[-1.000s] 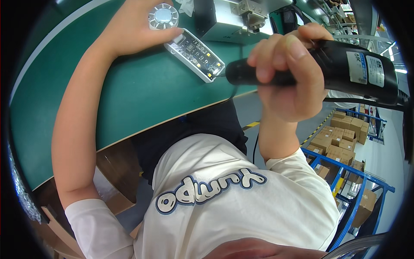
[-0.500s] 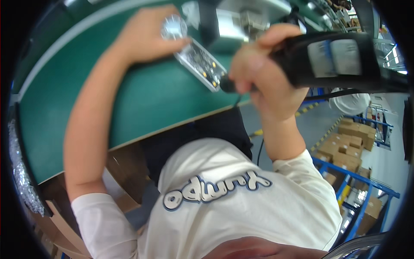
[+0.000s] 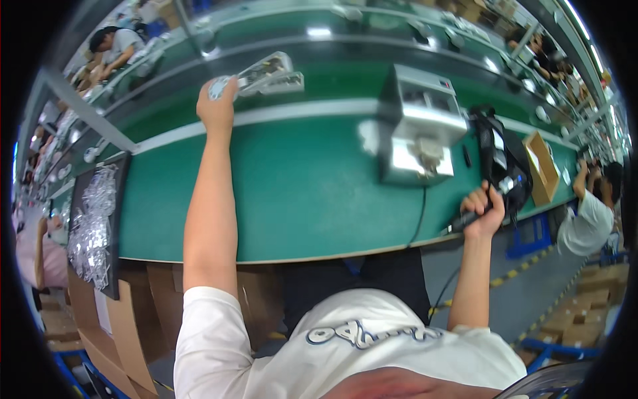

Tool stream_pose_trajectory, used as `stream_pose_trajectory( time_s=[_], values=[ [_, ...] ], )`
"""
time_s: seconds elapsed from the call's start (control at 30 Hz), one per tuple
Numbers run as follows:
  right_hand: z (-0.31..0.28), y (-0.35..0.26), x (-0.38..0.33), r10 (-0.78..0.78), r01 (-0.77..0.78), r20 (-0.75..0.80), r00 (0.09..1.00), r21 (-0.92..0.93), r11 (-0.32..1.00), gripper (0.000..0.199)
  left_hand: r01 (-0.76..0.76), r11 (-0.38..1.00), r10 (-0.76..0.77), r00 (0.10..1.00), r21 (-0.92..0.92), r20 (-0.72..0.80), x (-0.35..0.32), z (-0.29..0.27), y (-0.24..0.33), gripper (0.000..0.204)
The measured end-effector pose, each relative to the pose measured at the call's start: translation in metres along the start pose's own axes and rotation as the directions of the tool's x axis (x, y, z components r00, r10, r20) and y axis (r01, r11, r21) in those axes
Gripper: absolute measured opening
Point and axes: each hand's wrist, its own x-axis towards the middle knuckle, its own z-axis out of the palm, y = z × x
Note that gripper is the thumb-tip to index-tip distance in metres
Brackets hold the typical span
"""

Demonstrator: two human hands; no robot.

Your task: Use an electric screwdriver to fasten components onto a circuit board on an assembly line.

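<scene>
My left hand (image 3: 218, 113) reaches far forward past the table's white far edge strip. Its fingers are closed on a clear plastic device with a round white end (image 3: 218, 87) and a long body. A clear casing with circuit parts (image 3: 269, 68) extends from that hand, and a second clear bar (image 3: 284, 83) shows right beside it. Whether the two are joined I cannot tell. At the right front, my right hand (image 3: 484, 210) grips a black electric screwdriver (image 3: 468, 219), its tip pointing left near the table's front edge.
A silver box-shaped machine (image 3: 424, 110) stands on the green table (image 3: 299, 193), its cable hanging over the front edge. Right of it are a black bag-like item (image 3: 495, 143) and an open cardboard box (image 3: 543, 166). A dark tray (image 3: 118, 219) of clear plastic pieces lies left. Other people work around.
My left hand has carried the clear device forward, away from the screwdriver. My right hand has drawn the screwdriver off the device and lowered it to the right. The view now takes in more.
</scene>
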Motion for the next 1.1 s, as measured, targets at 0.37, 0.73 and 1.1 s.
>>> stream_pose_trajectory(
  time_s=[0.37, 0.73, 1.1],
  values=[
    [0.024, -0.008, 0.0, 0.162, -0.209, -0.163, 0.973, -0.34, 0.917, 0.014, 0.406, 0.578, 0.044, 0.851, 0.708, -0.523, 0.04, -0.05, -0.055, 0.072],
    [0.048, -0.013, 0.235, 0.108, -0.251, -0.244, 0.964, -0.692, 0.677, 0.022, -0.15, 0.945, 0.162, 0.987, -0.289, 0.017, -0.101, 0.126, 0.094, 0.019],
    [0.063, 0.033, 0.223, -0.01, -0.121, -0.148, 0.989, -0.843, 0.525, 0.022, 0.065, 0.982, 0.058, 0.784, -0.175, 0.618, -0.125, 0.122, 0.102, 0.016]
  ],
)
